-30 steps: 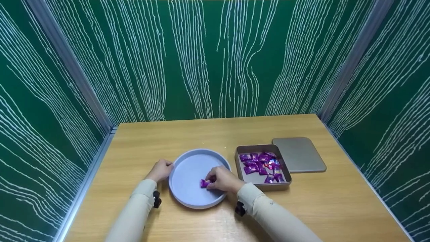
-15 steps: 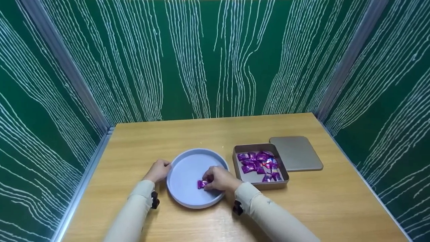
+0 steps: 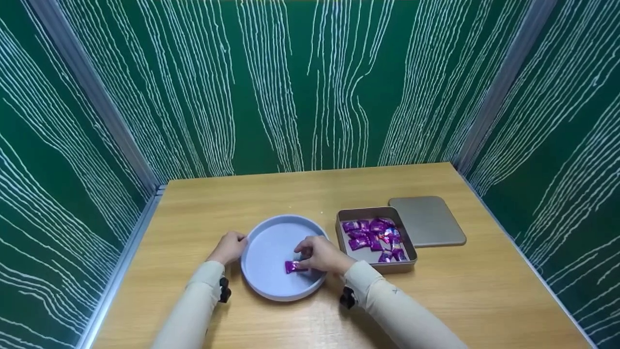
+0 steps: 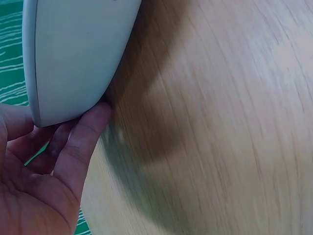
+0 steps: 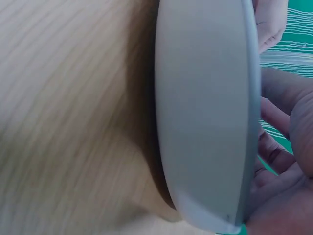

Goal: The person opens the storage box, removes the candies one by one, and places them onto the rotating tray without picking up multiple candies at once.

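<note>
A round, pale blue, shallow tray [image 3: 271, 257] lies on the table. My left hand [image 3: 227, 248] grips its left rim; in the left wrist view the left hand [image 4: 54, 161] has its thumb at the rim and its fingers under the base. One purple wrapped candy [image 3: 291, 267] lies on the tray floor. Over the tray's right side, my right hand [image 3: 322, 255] has its index finger and thumb apart, the thumb partly covering the candy. In the right wrist view the tray wall [image 5: 205, 112] hides the fingertips and the candy.
To the right stands an open square metal tin [image 3: 387, 267] with several purple candies [image 3: 373, 237] inside. Its flat lid [image 3: 431, 223] lies beside it, at the back right. Green panels with white streaks [image 3: 271, 87] border the wooden table [image 3: 232, 194].
The right hand's index finger and thumb have parted, letting go of the candy, and the hand has risen slightly. The left hand still holds the tray rim.
</note>
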Tool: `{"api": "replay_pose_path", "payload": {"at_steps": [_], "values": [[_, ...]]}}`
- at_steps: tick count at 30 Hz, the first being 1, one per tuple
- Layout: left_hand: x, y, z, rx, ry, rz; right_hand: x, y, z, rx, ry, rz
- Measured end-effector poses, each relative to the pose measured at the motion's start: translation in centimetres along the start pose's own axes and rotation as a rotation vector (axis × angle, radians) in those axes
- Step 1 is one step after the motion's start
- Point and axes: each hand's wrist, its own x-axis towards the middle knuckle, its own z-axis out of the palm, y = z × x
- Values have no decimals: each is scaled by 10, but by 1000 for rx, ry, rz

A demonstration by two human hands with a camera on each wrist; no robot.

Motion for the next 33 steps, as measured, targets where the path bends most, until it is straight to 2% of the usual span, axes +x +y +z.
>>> {"api": "replay_pose_path", "payload": {"at_steps": [6, 11, 19, 23, 27, 33], "values": [[0, -1, 1, -19, 8, -2, -5, -1, -18, 33, 17, -9], [-1, -1, 3, -35, 21, 14, -10, 4, -36, 15, 70, -12], [-3, -2, 5, -22, 41, 12, -17, 18, -58, 48, 148, 62], [-3, -2, 4, 6, 53, 37, -20, 25, -70, 26, 179, 57], [-3, -2, 4, 0, 65, 50, -26, 35, -84, 14, 200, 86], [0, -4, 6, -10, 61, 60, -33, 54, -101, -36, 222, 68]]}}
